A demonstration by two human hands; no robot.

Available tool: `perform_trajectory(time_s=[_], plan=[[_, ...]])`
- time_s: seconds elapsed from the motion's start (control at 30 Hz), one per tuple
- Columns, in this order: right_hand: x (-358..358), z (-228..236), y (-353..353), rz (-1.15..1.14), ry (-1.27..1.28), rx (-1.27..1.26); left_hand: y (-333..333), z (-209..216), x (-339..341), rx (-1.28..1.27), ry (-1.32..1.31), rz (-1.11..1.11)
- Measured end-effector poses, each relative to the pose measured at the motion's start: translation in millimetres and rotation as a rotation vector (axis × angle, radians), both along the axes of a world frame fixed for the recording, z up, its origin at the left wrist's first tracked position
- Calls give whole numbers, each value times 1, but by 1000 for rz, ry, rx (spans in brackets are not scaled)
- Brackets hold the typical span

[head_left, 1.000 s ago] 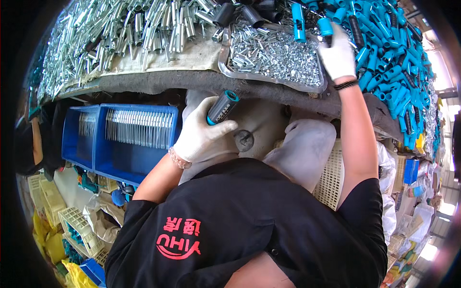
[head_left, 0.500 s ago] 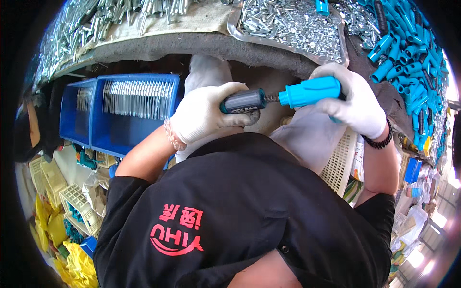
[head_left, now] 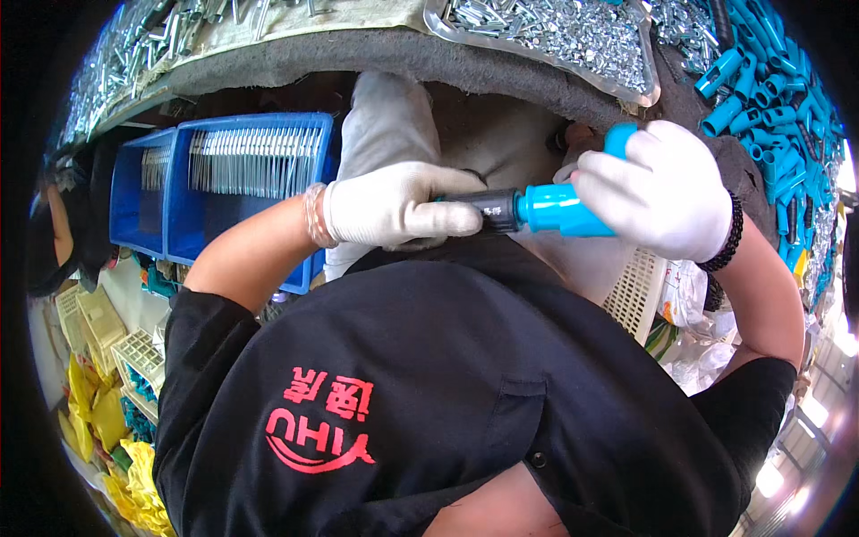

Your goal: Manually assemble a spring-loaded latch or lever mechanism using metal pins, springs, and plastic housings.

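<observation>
Both my hands wear white gloves and meet above my lap. My left hand (head_left: 394,204) is closed around a black cylindrical part (head_left: 497,211), its thumb lying along the side. In my right hand (head_left: 667,190) is a turquoise plastic housing (head_left: 562,211), with the fingers wrapped over its far end. The two parts lie in one line, end to end, with a narrow teal band at the joint. Another turquoise piece (head_left: 620,140) sticks up beside my right fingers; whether it belongs to the housing I cannot tell.
Ahead, a cloth-covered bench edge (head_left: 295,61) carries loose metal tubes (head_left: 170,40) and a tray (head_left: 651,89) of small metal parts. Turquoise tubes (head_left: 769,116) are heaped at right. Blue bins (head_left: 246,234) with thin rods stand left. A cream basket (head_left: 637,291) is beside my leg.
The turquoise housing and black part have come together, and the spring seen between them no longer shows. My right hand has turned over the housing.
</observation>
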State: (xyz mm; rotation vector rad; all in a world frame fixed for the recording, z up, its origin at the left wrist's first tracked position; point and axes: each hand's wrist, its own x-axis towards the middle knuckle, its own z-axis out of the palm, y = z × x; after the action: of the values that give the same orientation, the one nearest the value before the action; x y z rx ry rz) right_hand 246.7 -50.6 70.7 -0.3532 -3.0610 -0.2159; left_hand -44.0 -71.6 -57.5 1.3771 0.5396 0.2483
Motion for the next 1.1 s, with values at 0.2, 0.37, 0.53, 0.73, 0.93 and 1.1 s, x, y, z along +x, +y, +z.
perform_trajectory(time_s=[0.2, 0.37, 0.53, 0.73, 0.93, 1.1], plan=[[-2, -8, -4, -972, 34, -1252, 0, 30, 13, 835, 433, 254], [27, -36, -16, -565, 711, -701, 0, 8, 9, 652, 287, 398], [21, -57, -53, -797, 1013, -979, 9, 18, 13, 701, 334, 280], [42, -25, -26, -695, 496, -72, 7, 33, 18, 634, 129, 246], [14, -28, -25, -656, 1040, -533, 1, 5, 27, 614, 199, 4], [27, -22, -41, -16, 970, -780, 19, 27, 17, 71, 60, 258]])
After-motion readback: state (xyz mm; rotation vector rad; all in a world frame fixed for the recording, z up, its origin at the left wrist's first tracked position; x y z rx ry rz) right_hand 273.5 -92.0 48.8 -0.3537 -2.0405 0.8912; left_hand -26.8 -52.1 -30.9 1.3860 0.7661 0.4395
